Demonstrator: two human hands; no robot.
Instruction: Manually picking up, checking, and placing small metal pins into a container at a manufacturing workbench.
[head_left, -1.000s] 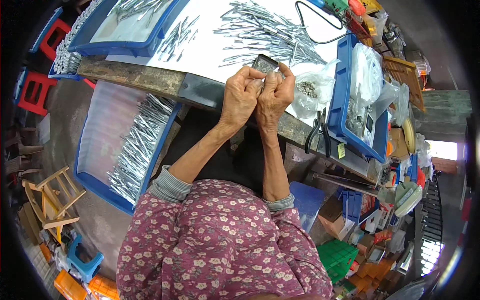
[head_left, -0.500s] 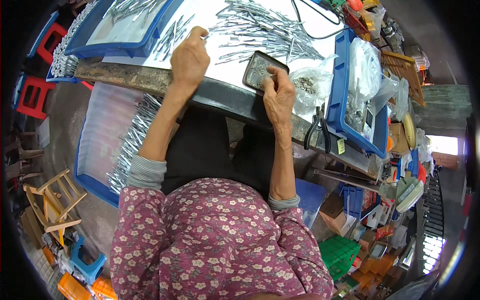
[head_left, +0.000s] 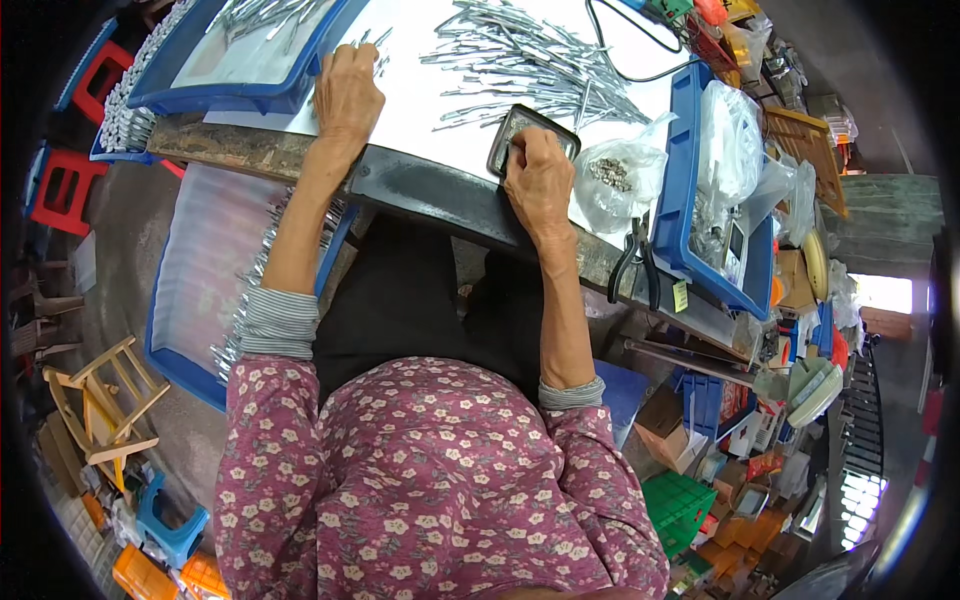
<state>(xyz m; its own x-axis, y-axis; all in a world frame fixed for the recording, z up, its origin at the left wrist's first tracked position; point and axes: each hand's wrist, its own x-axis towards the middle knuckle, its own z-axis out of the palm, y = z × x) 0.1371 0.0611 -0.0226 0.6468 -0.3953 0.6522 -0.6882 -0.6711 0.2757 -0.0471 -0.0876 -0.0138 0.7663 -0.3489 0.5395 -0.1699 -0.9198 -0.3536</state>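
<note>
My left hand reaches over the smaller group of thin silvery metal rods, close to the blue tray at the far left. Its fingers are curled down and the hand covers most of that group; whatever they grip is hidden. My right hand bends over a small dark rectangular dish of tiny metal pieces. The fingers are drawn together inside the dish, and their tips are out of sight. A large loose heap of the same rods lies on the white sheet beyond the dish.
Right of the dish lies a clear bag of small metal parts, with black-handled pliers at the table edge. A blue tray holding plastic bags stands at right, another blue tray with rods at far left. Below sits a lined tray.
My left hand has moved left and away, onto the smaller rod group. The right hand has shifted left and lowered its fingers into the dish.
</note>
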